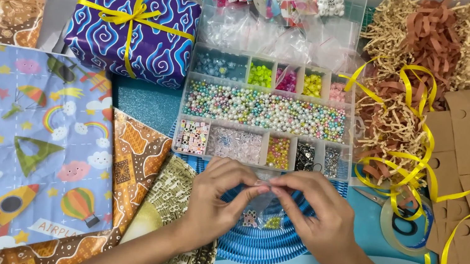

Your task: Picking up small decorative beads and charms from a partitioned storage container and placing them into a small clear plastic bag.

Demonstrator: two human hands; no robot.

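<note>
While both hands pinch a small clear bag (261, 202) at six o'clock of the bead organiser (266, 113), we judge work unfinished: left hand (217, 201) and right hand (322, 218) clamp its top edge.

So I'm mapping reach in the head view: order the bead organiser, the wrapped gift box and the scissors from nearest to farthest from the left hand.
1. Bead organiser: just above the left hand.
2. Scissors: off to the right, under yellow ribbon.
3. Wrapped gift box: far up at upper left.
</note>
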